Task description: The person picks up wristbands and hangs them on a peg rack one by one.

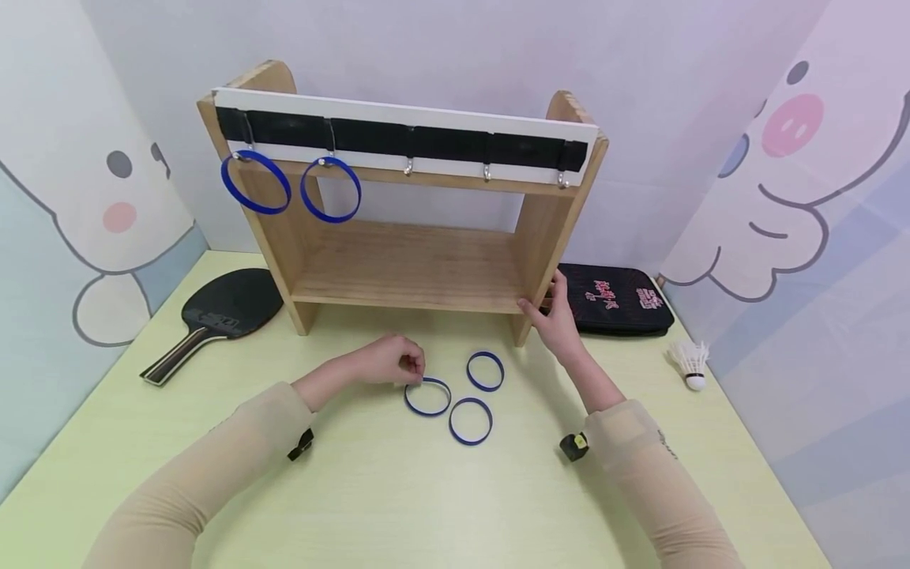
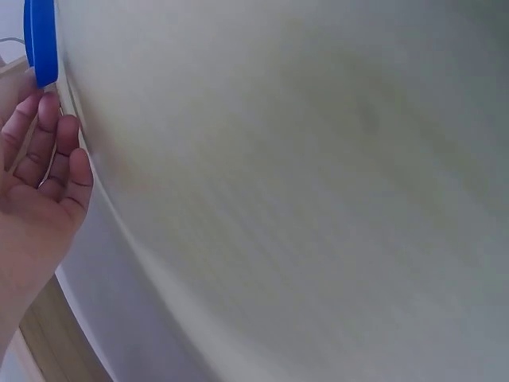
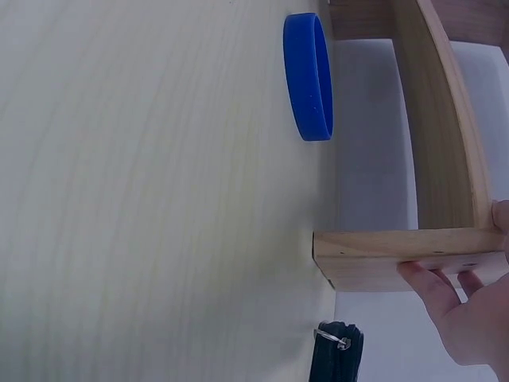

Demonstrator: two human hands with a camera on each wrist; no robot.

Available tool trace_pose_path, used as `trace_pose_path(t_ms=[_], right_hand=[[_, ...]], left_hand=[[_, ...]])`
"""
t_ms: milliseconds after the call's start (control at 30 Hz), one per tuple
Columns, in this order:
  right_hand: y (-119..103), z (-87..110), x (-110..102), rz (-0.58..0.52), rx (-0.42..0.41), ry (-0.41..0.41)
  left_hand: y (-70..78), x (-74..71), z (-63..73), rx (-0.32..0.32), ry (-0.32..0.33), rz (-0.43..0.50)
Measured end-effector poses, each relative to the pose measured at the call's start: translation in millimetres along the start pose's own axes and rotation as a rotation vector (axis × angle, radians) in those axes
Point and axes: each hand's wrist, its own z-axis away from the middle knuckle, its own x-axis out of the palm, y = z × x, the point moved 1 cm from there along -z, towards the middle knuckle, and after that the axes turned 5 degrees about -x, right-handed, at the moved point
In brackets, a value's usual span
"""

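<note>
My left hand pinches the edge of a blue wristband lying on the table. In the left wrist view, that blue wristband shows at the fingertips. Two more wristbands lie beside it: one blue wristband nearer me and another blue wristband toward the shelf. With thumb in front and fingers on the outer side, my right hand grips the lower right of the wooden shelf. Two wristbands hang from the leftmost hooks, a blue wristband and a blue wristband.
Along the shelf's top runs a white board with a black strip and several metal hooks. A table tennis paddle lies left of the shelf. On the right are a black case and a shuttlecock. Walls stand behind and at both sides.
</note>
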Motion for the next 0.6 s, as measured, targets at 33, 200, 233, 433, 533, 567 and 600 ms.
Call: trace_pose_path(t_ms=[33,200,233,433,533,567,600], right_hand=[[-1.0,0.2,-0.2,0.001,0.002,-0.003],[-17.6,4.2,-2.0,-0.025,0.016,-0.018],[-21.8,5.1,-2.4,-0.030,0.016,-0.020],[-25.1,5.6,-2.2,-0.033,0.017,-0.023],[-12.2,3.0,-0.6,-0.024,0.009,-0.017],[-7.7,1.9,-0.1,-0.018,0.006,-0.014],[-3.5,1.2,0.5,-0.013,0.002,-0.011]], left_hand=[[0.4,-0.2,0.5,0.001,0.000,0.004],[4.1,-2.9,2.5,0.002,0.004,0.038],[5.0,-3.6,2.9,0.005,0.007,0.043],[10.9,-7.5,5.7,0.014,0.032,0.060],[12.6,-8.8,6.8,0.025,0.058,0.070],[13.0,-9.0,7.1,0.027,0.063,0.075],[13.2,-9.0,7.4,0.026,0.066,0.079]])
